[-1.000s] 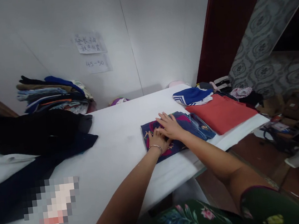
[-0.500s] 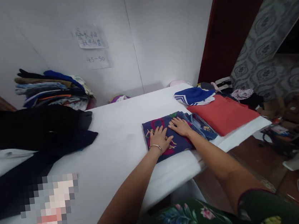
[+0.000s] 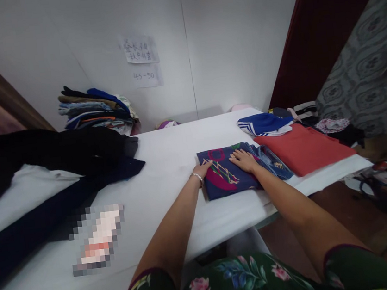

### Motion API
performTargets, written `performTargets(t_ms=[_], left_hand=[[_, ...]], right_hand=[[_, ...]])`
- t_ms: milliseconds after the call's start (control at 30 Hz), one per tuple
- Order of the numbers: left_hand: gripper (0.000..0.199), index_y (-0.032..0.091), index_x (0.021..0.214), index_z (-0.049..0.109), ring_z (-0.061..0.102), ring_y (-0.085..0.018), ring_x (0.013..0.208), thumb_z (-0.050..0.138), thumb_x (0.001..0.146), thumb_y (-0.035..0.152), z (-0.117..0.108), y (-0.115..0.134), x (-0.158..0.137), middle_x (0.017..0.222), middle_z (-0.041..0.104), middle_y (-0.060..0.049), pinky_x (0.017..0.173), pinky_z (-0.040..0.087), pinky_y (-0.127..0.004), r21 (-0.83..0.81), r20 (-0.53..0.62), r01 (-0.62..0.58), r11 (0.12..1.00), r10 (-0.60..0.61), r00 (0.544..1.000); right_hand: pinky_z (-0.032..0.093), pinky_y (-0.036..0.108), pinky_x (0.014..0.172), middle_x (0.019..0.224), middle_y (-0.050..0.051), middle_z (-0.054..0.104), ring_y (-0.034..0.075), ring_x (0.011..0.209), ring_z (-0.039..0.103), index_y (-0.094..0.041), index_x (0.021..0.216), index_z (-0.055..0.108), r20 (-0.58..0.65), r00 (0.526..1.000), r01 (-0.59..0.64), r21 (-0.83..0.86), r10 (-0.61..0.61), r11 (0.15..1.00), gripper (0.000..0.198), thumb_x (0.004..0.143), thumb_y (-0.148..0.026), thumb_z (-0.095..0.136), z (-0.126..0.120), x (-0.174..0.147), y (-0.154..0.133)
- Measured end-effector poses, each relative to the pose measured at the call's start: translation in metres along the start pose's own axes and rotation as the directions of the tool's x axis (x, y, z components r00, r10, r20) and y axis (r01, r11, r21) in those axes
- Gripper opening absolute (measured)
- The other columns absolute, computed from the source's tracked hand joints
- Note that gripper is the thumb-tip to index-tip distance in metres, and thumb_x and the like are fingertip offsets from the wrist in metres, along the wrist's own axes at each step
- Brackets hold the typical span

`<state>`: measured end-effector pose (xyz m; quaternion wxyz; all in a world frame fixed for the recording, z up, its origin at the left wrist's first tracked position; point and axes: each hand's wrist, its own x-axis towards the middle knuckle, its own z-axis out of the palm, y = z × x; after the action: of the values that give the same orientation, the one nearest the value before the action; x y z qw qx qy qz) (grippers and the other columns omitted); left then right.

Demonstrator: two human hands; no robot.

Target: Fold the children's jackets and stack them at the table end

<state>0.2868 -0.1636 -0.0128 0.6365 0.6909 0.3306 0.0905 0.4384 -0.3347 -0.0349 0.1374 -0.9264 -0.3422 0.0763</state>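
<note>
A folded dark-blue garment [image 3: 224, 189] with a magenta, green and tan pattern lies near the front edge of the white-covered table. My left hand [image 3: 200, 172] is at its left edge, a digit over the top and the other fingers out of sight, closed on that edge. Flat on the garment's upper right part rests my right hand [image 3: 245, 160], fingers spread. Folded blue denim [image 3: 274, 163] sticks out from the garment's right side, close to a folded red cloth [image 3: 306, 151].
A blue-and-white striped garment [image 3: 264, 123] lies at the back right. Against the wall stands a stack of folded clothes [image 3: 94, 107]. Black clothing [image 3: 57, 146] and navy clothing [image 3: 47, 213] spread over the left side, with a pixelated patch [image 3: 99, 239] beside them.
My left hand has slid left from the middle of the folded garment to its left edge. My right hand stays flat on top. The whole view has shifted a little to the left.
</note>
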Motion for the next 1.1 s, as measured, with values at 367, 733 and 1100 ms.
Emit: performTargets(t_ms=[367, 733, 1100], left_hand=[[0.026, 0.014, 0.094, 0.064, 0.069, -0.020, 0.067, 0.073, 0.070, 0.019, -0.108, 0.000, -0.011, 0.073, 0.071, -0.004, 0.068, 0.057, -0.033, -0.160, -0.161, -0.029, 0.987, 0.003, 0.987], [0.043, 0.016, 0.107, 0.061, 0.067, -0.024, 0.093, 0.070, 0.072, 0.037, -0.153, -0.051, -0.007, 0.103, 0.071, -0.009, 0.080, 0.052, -0.034, 0.308, -0.406, 0.028, 0.951, 0.105, 0.908], [0.044, 0.016, 0.124, 0.054, 0.053, -0.027, 0.117, 0.050, 0.087, 0.039, -0.142, -0.047, -0.026, 0.125, 0.059, -0.013, 0.100, 0.041, -0.036, 0.819, -0.285, -0.074, 0.569, 0.516, 0.808]], right_hand=[[0.012, 0.054, 0.113, 0.154, 0.009, 0.027, 0.026, 0.144, 0.017, -0.026, 0.144, 0.035, 0.037, 0.974, 0.220, 0.108, -0.225, 0.970, 0.062, 0.093, -0.060, 0.025, 0.008, -0.015, -0.081], [0.018, 0.049, 0.114, 0.151, 0.008, 0.034, 0.023, 0.141, 0.024, -0.021, 0.140, 0.044, -0.063, 0.939, 0.343, 0.137, -0.337, 0.929, 0.057, 0.093, -0.053, 0.035, 0.043, -0.018, -0.097], [0.021, 0.048, 0.112, 0.128, 0.010, 0.060, 0.030, 0.138, 0.028, -0.016, 0.137, 0.047, -0.266, 0.964, 0.044, 0.190, 0.008, 0.981, 0.054, 0.089, -0.041, 0.043, 0.039, -0.001, -0.067]])
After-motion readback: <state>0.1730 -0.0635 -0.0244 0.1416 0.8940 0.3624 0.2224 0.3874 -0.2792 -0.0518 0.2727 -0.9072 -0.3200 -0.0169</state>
